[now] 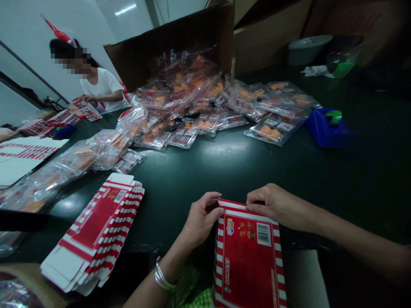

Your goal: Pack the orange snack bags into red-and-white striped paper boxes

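You are gripping the striped carton (pixel 248 261) by its far edge with both hands. Your left hand (pixel 201 220) is pinching the far left corner with its fingers closed. Your right hand (pixel 276 205) is clamping its fingers over the far right part of the same edge. The carton is sitting at the near middle of the table (pixel 224 167), and its near end is running out of view.

Your fingers are hiding part of the carton's far edge. A barcode is showing on a white patch at the carton's far right. The yellow print beside it and along the left side is too blurred to read.

To the near left, a stack of flat cartons (pixel 96 235) is lying fanned out. The top one is showing a barcode, and its lettering is illegible.

Farther off, clear plastic packs (pixel 192 102) holding orange pieces are spilling from a tipped cardboard box (pixel 180 38). Their red label strips are too small to read.

A blue tape dispenser (pixel 326 126) is standing to the right of the packs. At far left, a co-worker (pixel 96 85) is handling more red-and-white sheets. The dark far right corner is hard to make out.
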